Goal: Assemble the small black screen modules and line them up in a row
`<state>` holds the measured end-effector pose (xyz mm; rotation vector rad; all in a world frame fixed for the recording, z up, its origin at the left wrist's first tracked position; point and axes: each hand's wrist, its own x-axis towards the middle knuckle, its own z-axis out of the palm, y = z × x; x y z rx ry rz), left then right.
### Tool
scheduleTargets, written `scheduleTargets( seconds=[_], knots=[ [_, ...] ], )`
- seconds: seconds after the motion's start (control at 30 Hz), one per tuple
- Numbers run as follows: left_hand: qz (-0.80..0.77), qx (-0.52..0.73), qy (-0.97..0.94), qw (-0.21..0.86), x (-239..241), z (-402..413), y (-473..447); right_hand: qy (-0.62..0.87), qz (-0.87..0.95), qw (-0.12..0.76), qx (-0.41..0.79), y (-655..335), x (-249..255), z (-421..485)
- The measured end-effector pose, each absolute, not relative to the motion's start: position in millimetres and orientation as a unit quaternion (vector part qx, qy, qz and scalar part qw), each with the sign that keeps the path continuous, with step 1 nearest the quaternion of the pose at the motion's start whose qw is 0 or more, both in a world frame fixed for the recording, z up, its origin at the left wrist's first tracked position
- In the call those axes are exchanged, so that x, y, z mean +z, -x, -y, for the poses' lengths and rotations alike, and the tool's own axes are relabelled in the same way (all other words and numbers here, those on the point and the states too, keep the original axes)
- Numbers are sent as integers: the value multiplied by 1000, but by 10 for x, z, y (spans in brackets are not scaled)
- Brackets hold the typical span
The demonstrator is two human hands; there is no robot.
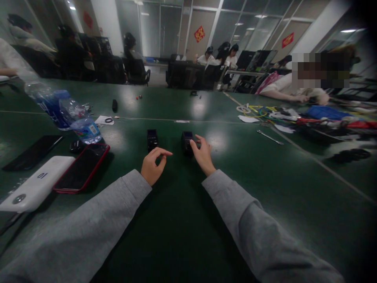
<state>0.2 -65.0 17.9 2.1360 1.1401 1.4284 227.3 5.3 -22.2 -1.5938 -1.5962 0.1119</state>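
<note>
Two small black devices with little screens stand side by side on the green table. The left device point(152, 138) is just beyond my left hand point(152, 165), whose index finger stretches to the right while the other fingers curl; nothing shows in its grasp. My right hand point(202, 151) is at the right device point(186, 140). Its thumb overlaps that device's right edge, and the index finger arches apart from the thumb. I cannot tell whether the thumb touches the device. Both forearms wear grey sleeves.
On the left lie a red-edged phone point(84, 167), a white power bank point(38, 181), a dark flat phone-like slab point(32, 152) and plastic bottles point(84, 122). A wrench point(269, 137) and tangled cables point(265, 112) lie right. A co-worker's arm point(282, 88) rests across the table.
</note>
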Motion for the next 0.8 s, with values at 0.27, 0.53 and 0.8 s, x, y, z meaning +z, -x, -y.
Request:
scheduleTargets(
  seconds=[0.27,0.53,0.8],
  knots=[
    [-497,432,-750,-54,160,545,91,581,716,388,-7,-2070,-17,213],
    [-565,342,-751,-4,64,263,142,606,714,350,-2,-2073,-65,176],
    [-550,304,-776,53,-4,193,143,598,712,368,29,-2111,-54,174]
  ],
)
